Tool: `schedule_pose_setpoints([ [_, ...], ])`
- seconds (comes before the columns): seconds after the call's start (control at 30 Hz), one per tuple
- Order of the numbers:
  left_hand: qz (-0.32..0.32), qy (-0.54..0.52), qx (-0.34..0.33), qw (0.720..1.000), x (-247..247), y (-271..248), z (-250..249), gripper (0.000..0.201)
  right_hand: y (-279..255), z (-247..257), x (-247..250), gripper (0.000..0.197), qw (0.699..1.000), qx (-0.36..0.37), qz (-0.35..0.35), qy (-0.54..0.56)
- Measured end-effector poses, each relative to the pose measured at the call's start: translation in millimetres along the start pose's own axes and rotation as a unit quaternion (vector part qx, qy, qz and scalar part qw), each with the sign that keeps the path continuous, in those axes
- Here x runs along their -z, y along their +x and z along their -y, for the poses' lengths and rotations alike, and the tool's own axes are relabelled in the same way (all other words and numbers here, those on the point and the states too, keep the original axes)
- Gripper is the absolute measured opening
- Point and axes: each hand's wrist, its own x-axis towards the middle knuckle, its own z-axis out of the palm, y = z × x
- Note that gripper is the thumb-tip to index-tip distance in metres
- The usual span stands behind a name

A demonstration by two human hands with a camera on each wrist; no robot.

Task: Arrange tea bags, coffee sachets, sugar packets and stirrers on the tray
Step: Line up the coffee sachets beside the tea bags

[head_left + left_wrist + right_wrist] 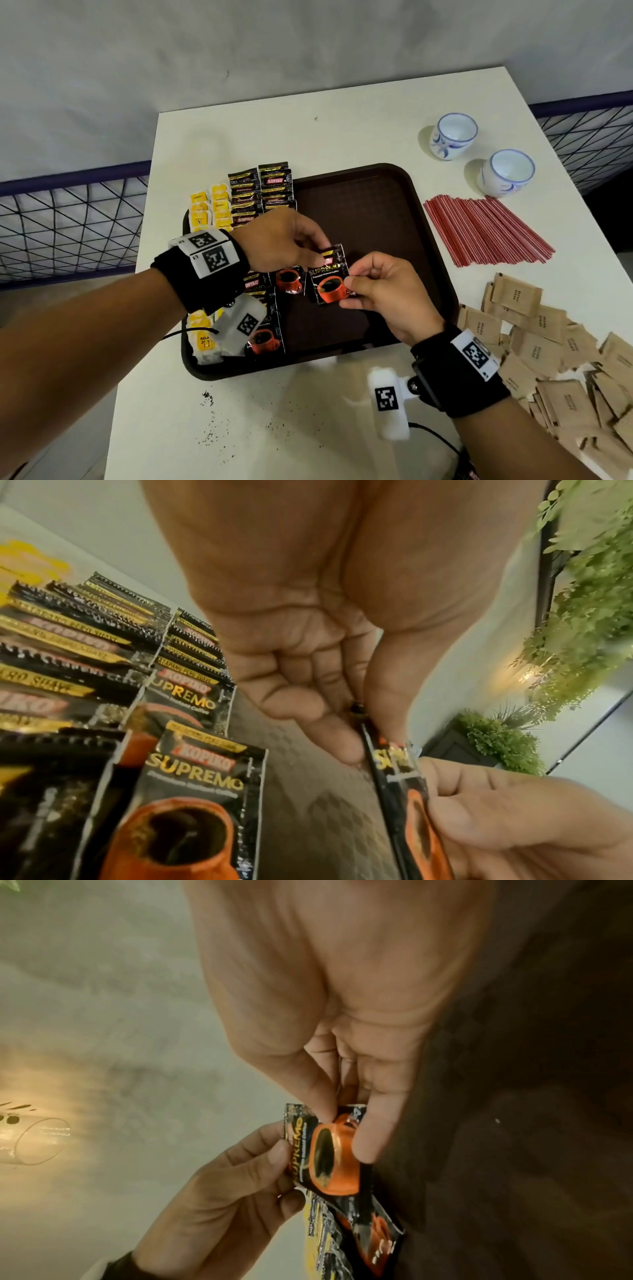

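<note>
Both hands pinched one sachet (pixel 329 278) above the tray (pixel 404 192): left hand (pixel 281 240) at its top, right hand (pixel 383 291) at its lower edge. It was black, glossy, printed with an orange cup.

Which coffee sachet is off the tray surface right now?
The coffee sachet pinched between the left hand and right hand, above the tray middle. The other sachets lie in overlapping rows along the tray's left side.

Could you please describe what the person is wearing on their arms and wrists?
Both forearms are bare, without sleeves. Each wrist carries a black strap bearing white blocks printed with black square code markers. A white camera block hangs below each wrist, and thin black cables trail from them.
</note>
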Motion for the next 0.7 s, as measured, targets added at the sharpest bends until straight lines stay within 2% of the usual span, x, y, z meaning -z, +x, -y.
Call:
schedule_pose_setpoints([
  [0.13,0.008,0.011,0.051,0.999,12.0,0.6,6.4,0.013,3.2,-4.2,-4.8,0.006,0.997,0.003,-0.009,-0.071],
  [0.27,0.01,0.159,0.074,0.984,14.8,1.0,9.7,0.01,16.0,-3.8,-15.1,0.011,0.986,0.007,-0.025,-0.163],
  [0.33,-0.003,0.193,0.072,0.979,13.3,1.0,10.7,0.011,28.3,-2.0,-25.4,0.014,0.977,0.008,-0.017,-0.211],
  [0.53,-0.048,0.205,0.065,0.975,9.9,-0.8,19.4,0.013,59.5,7.8,-50.4,0.014,0.957,-0.022,0.027,-0.289],
  [0.7,-0.074,0.209,0.06,0.973,7.3,-4.2,28.1,0.014,68.6,11.3,-58.1,0.014,0.952,-0.022,0.023,-0.304],
])
